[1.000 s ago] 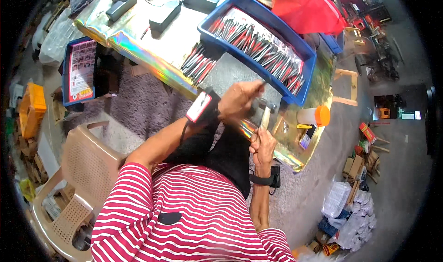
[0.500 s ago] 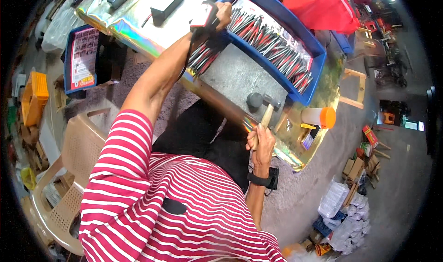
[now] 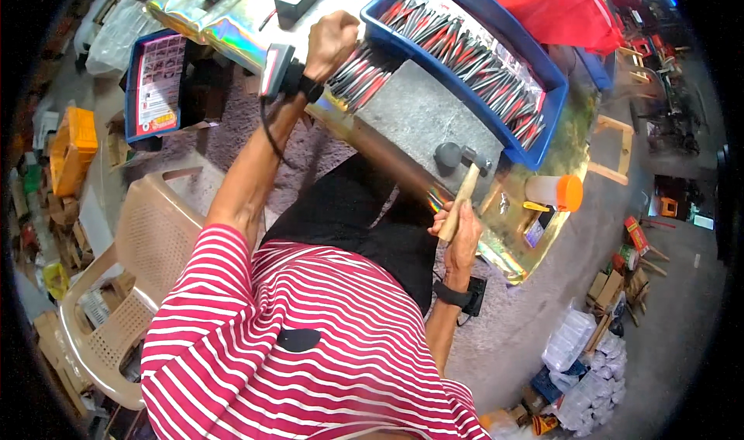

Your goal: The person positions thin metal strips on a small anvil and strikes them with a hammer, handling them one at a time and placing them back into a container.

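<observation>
My right hand (image 3: 461,231) is wrapped round the pale wooden handle of a hammer (image 3: 462,200). Its dark head lies at the near right corner of a grey metal slab (image 3: 430,114), beside a round black piece (image 3: 447,155). My left hand (image 3: 333,44) is curled closed just left of a blue tray (image 3: 457,93); whatever its fingers hold, if anything, is hidden. Below that hand lies a loose pile of slim pen-like pieces (image 3: 360,78) in black, red and silver. Many similar pieces (image 3: 473,64) fill the tray.
An orange-lidded clear jar (image 3: 554,193) and a yellow cutter (image 3: 536,206) are on the table's right part. Black boxes (image 3: 302,2) stand at the back left. A beige plastic chair (image 3: 159,231) is at my left, near another blue tray (image 3: 155,87). Red cloth (image 3: 554,10) lies behind.
My left hand has drawn leftward, away from the blue tray's end, to above the loose pile's far end. My right hand keeps its hold on the hammer. The view has shifted slightly.
</observation>
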### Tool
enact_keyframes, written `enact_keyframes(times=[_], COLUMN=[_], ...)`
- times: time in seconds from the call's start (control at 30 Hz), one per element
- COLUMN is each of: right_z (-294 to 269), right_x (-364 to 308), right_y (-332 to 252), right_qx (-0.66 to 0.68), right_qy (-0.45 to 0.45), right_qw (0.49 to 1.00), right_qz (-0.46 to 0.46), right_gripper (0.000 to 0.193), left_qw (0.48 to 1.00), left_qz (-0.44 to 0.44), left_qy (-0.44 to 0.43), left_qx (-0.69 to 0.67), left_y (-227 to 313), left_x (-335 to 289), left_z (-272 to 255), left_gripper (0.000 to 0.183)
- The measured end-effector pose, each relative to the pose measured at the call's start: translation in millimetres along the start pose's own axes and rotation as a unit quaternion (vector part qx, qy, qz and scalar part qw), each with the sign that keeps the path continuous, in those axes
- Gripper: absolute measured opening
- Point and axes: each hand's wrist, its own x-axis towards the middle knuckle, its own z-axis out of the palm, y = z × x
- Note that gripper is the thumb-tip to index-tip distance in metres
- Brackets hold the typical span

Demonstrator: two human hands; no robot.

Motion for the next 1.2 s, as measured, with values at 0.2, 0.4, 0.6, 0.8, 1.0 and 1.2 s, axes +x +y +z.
enact_keyframes(times=[0.2, 0.4, 0.6, 0.8, 1.0, 1.2], right_z=[-5, -7, -17, -33, -75, -89], right_x=[-3, -14, -21, -17, 6, 35], right_y=[2, 6, 14, 7, 22, 28], right_qx=[0.011, -0.020, -0.056, -0.046, -0.061, -0.069], right_qy=[0.015, 0.034, 0.049, 0.082, 0.187, 0.228], right_qw=[1.000, 0.999, 0.995, 0.992, 0.974, 0.959], right_qz=[-0.005, -0.037, -0.064, -0.083, -0.112, -0.154], right_gripper=[0.040, 0.036, 0.022, 0.022, 0.017, 0.008], left_qw=[0.987, 0.971, 0.947, 0.923, 0.931, 0.904], left_qz=[0.011, -0.109, -0.040, -0.030, 0.096, 0.077], left_qy=[-0.023, -0.095, -0.128, -0.139, -0.148, -0.181], left_qx=[0.157, 0.189, 0.292, 0.357, 0.321, 0.380], left_y=[-31, -31, -48, -73, -69, -63], left_x=[-50, -44, -34, -24, -29, -28], left_z=[-14, -13, -2, 8, 4, 6], left_gripper=[0.023, 0.024, 0.023, 0.022, 0.018, 0.019])
